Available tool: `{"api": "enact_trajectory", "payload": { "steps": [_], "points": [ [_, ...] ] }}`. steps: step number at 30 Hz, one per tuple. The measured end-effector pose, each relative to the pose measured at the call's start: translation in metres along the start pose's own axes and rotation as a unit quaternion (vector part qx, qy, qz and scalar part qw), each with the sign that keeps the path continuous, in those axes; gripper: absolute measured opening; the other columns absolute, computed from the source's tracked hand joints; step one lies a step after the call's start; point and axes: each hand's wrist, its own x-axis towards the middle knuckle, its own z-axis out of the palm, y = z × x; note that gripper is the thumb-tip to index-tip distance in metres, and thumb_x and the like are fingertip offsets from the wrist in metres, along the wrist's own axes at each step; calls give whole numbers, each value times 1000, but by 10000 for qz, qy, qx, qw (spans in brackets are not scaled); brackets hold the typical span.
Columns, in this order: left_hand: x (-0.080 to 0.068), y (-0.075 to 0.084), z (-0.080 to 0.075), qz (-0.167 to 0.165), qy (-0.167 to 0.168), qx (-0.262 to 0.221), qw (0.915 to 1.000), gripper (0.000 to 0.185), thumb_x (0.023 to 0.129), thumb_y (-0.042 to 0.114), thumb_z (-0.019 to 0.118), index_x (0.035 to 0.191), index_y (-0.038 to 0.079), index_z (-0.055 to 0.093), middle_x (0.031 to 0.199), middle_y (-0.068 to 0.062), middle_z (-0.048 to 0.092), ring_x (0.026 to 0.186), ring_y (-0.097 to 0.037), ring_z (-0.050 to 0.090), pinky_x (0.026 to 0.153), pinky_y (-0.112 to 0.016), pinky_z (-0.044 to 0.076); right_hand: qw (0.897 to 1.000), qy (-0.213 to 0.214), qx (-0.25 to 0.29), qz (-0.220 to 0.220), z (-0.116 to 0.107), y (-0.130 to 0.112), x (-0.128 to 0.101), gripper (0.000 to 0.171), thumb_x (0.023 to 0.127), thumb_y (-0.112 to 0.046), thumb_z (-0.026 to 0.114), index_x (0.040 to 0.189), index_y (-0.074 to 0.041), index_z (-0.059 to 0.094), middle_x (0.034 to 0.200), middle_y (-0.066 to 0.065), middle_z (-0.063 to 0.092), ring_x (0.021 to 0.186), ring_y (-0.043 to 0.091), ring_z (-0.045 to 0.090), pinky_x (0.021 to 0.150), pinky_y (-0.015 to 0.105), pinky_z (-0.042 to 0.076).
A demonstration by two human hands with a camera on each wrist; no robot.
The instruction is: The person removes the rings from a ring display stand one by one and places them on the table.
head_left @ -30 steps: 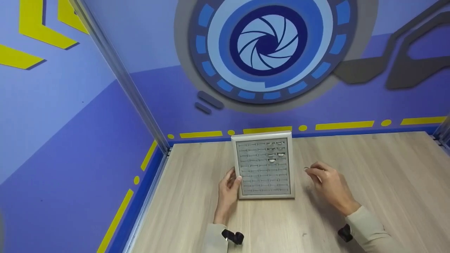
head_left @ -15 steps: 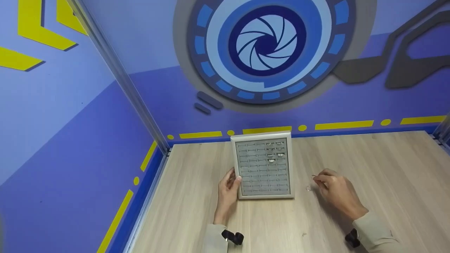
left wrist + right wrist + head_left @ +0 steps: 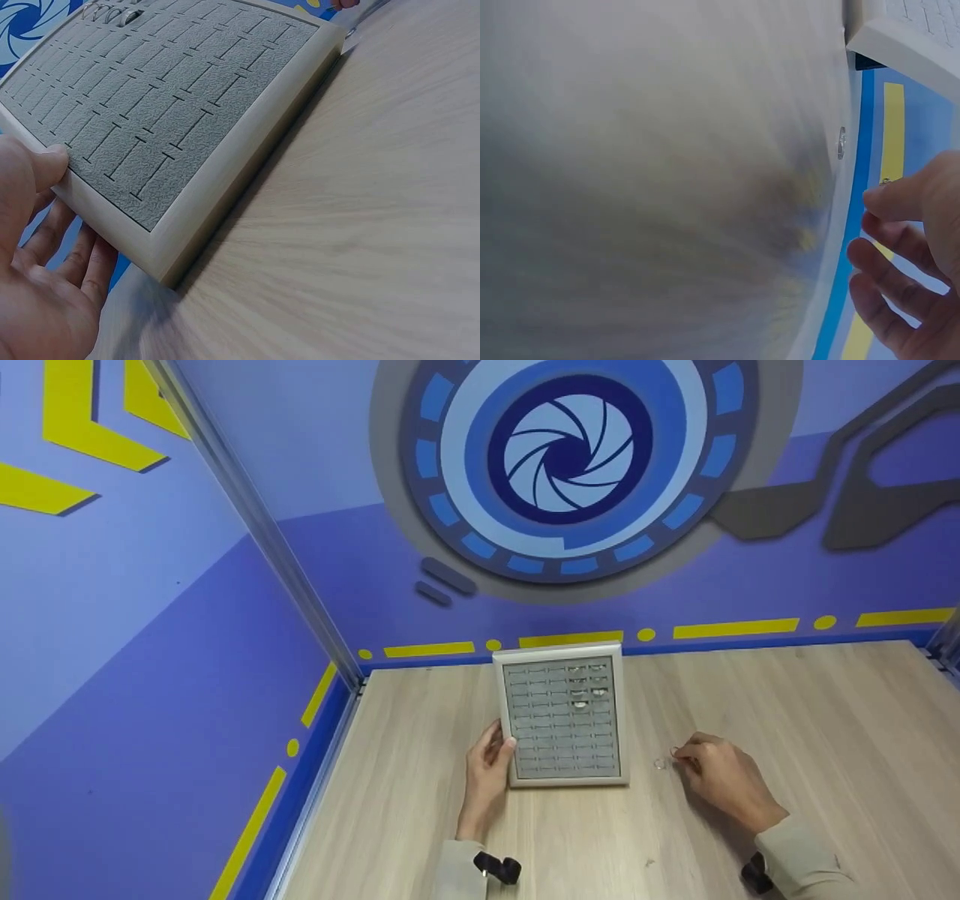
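Observation:
A ring display board (image 3: 562, 750) with a pale frame and grey slotted padding stands tilted back on the table. Several rings (image 3: 580, 703) sit in its slots at the upper right. My left hand (image 3: 485, 780) grips the board's left side, thumb (image 3: 49, 166) on the front of the frame and fingers behind. To the right of the board, my right hand (image 3: 724, 776) pinches a small ring (image 3: 886, 181) between thumb and forefinger, just above the table. Another ring (image 3: 660, 763) is on the table left of those fingertips; the right wrist view shows this ring (image 3: 841, 142) too.
The wooden table (image 3: 840, 735) meets a blue printed wall (image 3: 675, 600) right behind the board. A metal post (image 3: 262, 521) rises at the back left corner. Black straps (image 3: 497, 868) circle both wrists.
My right hand has moved right and nearer to me, still pinching a ring. A ring is now plain on the table where none showed clearly one second ago. The left hand and board keep still.

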Motion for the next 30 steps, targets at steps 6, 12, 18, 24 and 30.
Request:
{"api": "enact_trajectory", "payload": {
  "steps": [6, 12, 18, 24, 30],
  "points": [
    [-1, 1, 0, 8, 7, 11, 10000, 50, 107, 10, 65, 153, -5, 52, 140, -19, 67, 134, -31, 63, 118, -33, 48, 9996, -265, 19, 53, 2, 0, -1, 12, 87, 5, 80, 88, -6, 84, 86, 2, 72, 75, 22, 71, 61, 42, 61],
    [-1, 2, 0, -95, -32, -42, 9999, 51, 108, 14, 65, 155, -1, 52, 142, -16, 67, 135, -28, 62, 119, -35, 47, 9990, -403, -84, 144, 3, 0, 0, 13, 87, 7, 78, 88, -5, 84, 86, 4, 73, 78, 26, 73, 64, 46, 62],
    [-4, 2, 3, -33, 27, -39, 10000, 51, 109, 15, 63, 156, -2, 50, 147, -18, 64, 139, -32, 60, 120, -39, 47, 9988, -473, -156, -34, 1, -2, 0, 13, 88, 6, 79, 87, -6, 84, 83, 3, 69, 75, 23, 69, 61, 43, 60],
    [-8, 0, 6, -133, 124, -78, 9998, 53, 110, 18, 62, 158, 0, 48, 148, -16, 64, 139, -29, 60, 120, -38, 46, 9984, -518, -164, -125, 1, -2, 0, 15, 87, 7, 79, 87, -7, 84, 83, 2, 68, 75, 22, 68, 60, 42, 59],
    [-9, -1, 7, -192, 141, -181, 9996, 54, 110, 19, 61, 159, 1, 46, 148, -16, 63, 138, -31, 60, 119, -35, 47, 9983, -548, -172, -120, 1, -2, -1, 15, 88, 6, 79, 88, -7, 84, 83, 2, 68, 76, 23, 68, 60, 42, 60]
  ]
}}
